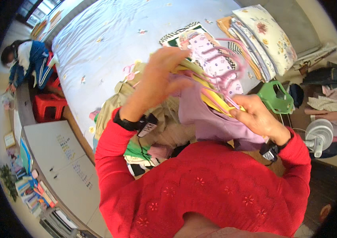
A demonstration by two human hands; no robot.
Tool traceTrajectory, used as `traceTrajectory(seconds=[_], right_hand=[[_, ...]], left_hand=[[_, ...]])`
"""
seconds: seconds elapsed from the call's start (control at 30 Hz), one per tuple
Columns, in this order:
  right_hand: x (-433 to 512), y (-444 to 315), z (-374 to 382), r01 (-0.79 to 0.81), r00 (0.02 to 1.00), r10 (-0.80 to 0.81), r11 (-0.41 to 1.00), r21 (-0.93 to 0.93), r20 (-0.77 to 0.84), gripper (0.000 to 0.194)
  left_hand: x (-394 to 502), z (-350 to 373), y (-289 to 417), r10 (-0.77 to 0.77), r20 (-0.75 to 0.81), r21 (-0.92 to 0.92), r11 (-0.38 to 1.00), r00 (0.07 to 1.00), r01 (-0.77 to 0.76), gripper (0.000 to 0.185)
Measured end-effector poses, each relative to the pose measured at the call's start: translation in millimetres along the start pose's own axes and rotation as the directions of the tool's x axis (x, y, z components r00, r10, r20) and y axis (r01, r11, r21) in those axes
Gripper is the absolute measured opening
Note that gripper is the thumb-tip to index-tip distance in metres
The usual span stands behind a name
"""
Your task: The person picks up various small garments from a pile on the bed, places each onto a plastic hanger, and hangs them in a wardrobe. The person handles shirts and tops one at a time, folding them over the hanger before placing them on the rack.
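Observation:
My right hand (250, 114) pinches the edge of a purple garment (198, 110) and a yellow garment (213, 99), with pink clothes hangers (228, 71) above them. Blurred and spread, my left hand (165, 74) is over the upper left part of the purple cloth; whether it touches the cloth I cannot tell. Beneath and left of it lies a heap of clothes, among them a khaki garment (121, 99) and a green one (137, 150). Behind the hangers, folded clothes with a white floral piece (202, 44) on top rest on the bed (103, 38).
Folded bedding (247, 44) and a floral pillow (268, 32) are at the bed's upper right. A green plastic stool (275, 96) and a white fan (318, 135) stand right. Another person (33, 62) bends over at the far left, near a red stool (49, 107). A white cabinet (58, 154) is lower left.

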State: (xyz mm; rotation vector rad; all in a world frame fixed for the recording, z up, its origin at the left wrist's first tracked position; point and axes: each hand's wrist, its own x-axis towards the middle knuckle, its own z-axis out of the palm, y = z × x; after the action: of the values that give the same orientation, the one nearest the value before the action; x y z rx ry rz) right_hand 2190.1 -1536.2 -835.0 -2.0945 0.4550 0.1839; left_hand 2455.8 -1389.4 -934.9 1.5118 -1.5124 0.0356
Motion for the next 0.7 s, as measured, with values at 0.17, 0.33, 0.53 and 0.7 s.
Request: traceTrajectory(seconds=[0.17,0.33,0.53,0.7], right_hand=[[55,2,39,0.256,0.964,-0.241,0.955,-0.149,0.115,0.021],[95,30,88,0.327,0.943,-0.25,0.818,-0.474,0.22,0.027],[111,70,122,0.506,0.839,-0.504,0.581,-0.637,0.207,0.012],[113,95,126,0.511,0.832,-0.523,0.593,-0.622,0.185,0.011]], left_hand=[[-13,8,73,-0.274,-0.064,-0.12,0.957,0.96,0.265,0.031],[-54,26,55,-0.511,-0.294,-0.181,0.86,0.808,0.478,0.023],[-92,29,30,-0.533,-0.428,-0.033,0.816,0.73,0.576,0.037],[-126,24,14,-0.521,-0.567,0.084,0.733,0.638,0.674,0.039]])
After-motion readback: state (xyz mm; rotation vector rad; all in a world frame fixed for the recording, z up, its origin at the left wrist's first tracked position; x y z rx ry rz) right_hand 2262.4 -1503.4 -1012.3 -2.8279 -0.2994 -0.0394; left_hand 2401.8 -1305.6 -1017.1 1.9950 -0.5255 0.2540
